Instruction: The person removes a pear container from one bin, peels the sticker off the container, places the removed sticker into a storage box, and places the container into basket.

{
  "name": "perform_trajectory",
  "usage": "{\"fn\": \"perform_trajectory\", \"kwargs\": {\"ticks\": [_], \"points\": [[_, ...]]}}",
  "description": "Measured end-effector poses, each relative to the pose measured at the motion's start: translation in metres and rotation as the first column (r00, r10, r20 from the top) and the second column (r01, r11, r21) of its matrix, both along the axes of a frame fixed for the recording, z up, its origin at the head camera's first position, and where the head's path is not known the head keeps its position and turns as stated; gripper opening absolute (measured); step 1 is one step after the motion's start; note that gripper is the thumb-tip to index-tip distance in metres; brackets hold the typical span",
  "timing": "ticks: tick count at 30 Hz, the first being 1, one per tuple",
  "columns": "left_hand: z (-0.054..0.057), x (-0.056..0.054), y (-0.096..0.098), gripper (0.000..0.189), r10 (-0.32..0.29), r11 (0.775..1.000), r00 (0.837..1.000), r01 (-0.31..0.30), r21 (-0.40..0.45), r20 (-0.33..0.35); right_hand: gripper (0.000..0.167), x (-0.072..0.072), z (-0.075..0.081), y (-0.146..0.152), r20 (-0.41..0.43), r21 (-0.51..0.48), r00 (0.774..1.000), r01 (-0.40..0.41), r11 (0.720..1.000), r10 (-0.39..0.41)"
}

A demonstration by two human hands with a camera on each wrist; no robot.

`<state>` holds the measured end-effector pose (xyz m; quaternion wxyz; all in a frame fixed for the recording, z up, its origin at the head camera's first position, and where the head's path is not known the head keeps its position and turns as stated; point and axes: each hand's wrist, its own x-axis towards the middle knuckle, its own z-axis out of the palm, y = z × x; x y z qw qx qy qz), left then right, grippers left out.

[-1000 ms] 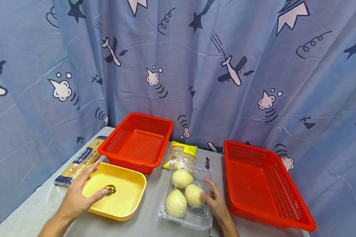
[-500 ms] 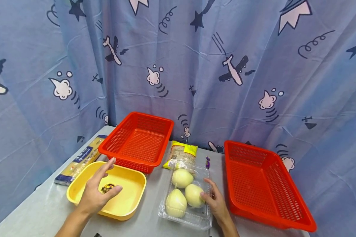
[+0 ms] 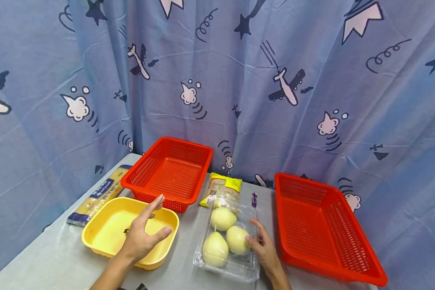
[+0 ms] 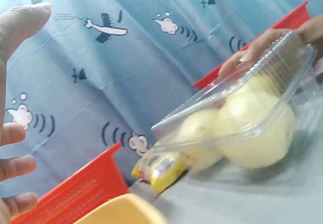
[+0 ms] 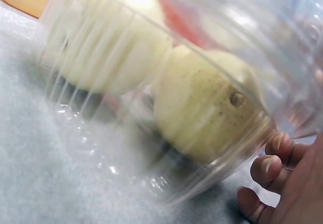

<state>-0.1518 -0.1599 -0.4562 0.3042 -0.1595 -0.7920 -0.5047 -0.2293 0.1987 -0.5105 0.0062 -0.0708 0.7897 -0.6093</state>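
A clear plastic clamshell box [image 3: 239, 264] with three pale yellow pears [image 3: 215, 249] inside sits at the front middle of the table. My right hand [image 3: 266, 251] holds it by its right side, thumb on the lid. Curled fingers [image 5: 265, 168] show at the box's lower edge in the right wrist view. My left hand [image 3: 141, 237] hovers over the yellow plastic basin [image 3: 101, 229], fingers spread and holding nothing. In the left wrist view the box [image 4: 298, 77] lies across from the left fingers, apart from them.
Behind the basin stands a red basket [image 3: 174, 177]; another red basket [image 3: 311, 225] is at the right. A long noodle packet [image 3: 98, 197] lies at the left edge. A yellow-topped bag [image 3: 224, 187] and a small purple wrapped piece [image 3: 254, 199] lie behind the box. A curtain [image 3: 217, 80] backs the table.
My left hand has moved right across the basin, towards the clear box. The right hand and the box have stayed in place.
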Motion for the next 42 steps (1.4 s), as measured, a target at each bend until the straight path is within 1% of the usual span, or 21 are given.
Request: {"fn": "perform_trajectory", "kwargs": {"ticks": [4,6,12,19,22,27,35,38,42], "points": [[-0.004,-0.006,0.013,0.082,-0.038,0.999,0.999,0.039,0.015,-0.027,0.056,0.0,-0.002,0.001,-0.01,-0.012,1.0,-0.01,1.0,0.009],[-0.006,-0.008,0.019,0.081,-0.052,0.998,0.998,0.053,0.022,-0.028,0.056,0.0,-0.002,0.002,-0.012,-0.023,1.0,-0.016,1.0,0.015],[-0.012,-0.014,0.036,0.077,-0.092,0.995,0.995,0.091,0.049,0.028,0.057,0.001,-0.002,0.002,-0.004,-0.025,1.0,-0.015,1.0,0.014],[-0.016,-0.024,0.056,0.076,-0.145,0.988,0.985,0.14,0.062,0.09,0.056,0.001,0.0,0.001,-0.037,-0.042,0.999,-0.011,0.999,0.009],[-0.02,-0.027,0.062,0.074,-0.151,0.988,0.982,0.144,0.061,0.117,0.055,0.002,0.001,0.0,-0.047,-0.051,0.999,-0.013,0.999,0.01],[-0.024,-0.031,0.071,0.072,-0.172,0.982,0.97,0.156,0.102,0.169,0.055,0.002,0.001,-0.001,-0.054,-0.052,0.998,-0.017,0.999,0.014],[-0.018,-0.039,0.088,0.072,-0.204,0.974,0.961,0.181,0.135,0.185,0.055,0.003,0.0,0.001,-0.063,-0.054,0.998,-0.024,0.998,0.02],[-0.017,-0.042,0.095,0.071,-0.192,0.977,0.96,0.167,0.136,0.203,0.055,0.003,0.0,0.001,-0.059,-0.059,0.998,-0.025,0.998,0.021],[-0.018,-0.045,0.102,0.069,-0.159,0.982,0.959,0.129,0.136,0.235,0.054,0.005,0.001,0.001,-0.049,-0.075,0.999,-0.024,0.997,0.021]]}}
